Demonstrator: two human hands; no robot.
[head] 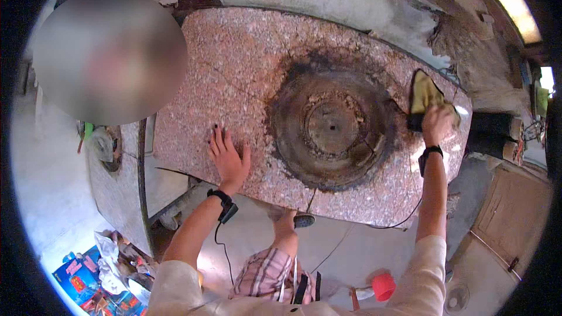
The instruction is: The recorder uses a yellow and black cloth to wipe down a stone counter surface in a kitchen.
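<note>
A pinkish speckled stone counter (228, 61) lies before me, with a round, soot-darkened stove pit (332, 127) set in it. My right hand (438, 123) presses on a folded yellowish-green cloth with dark edges (425, 92) near the counter's right end; the hand is slightly blurred and its fingers rest on the cloth. My left hand (229, 158) lies flat on the stone left of the pit, fingers spread, holding nothing. Dark soot and crumbly residue ring the pit, and cracks run through the stone.
A blurred oval hides the upper left. Colourful packaging and crumpled plastic (109, 267) lie at lower left. A red container (383, 286) is on the floor at lower right. A thin black cable (408, 219) hangs by the counter's front edge. A wall stands behind the counter.
</note>
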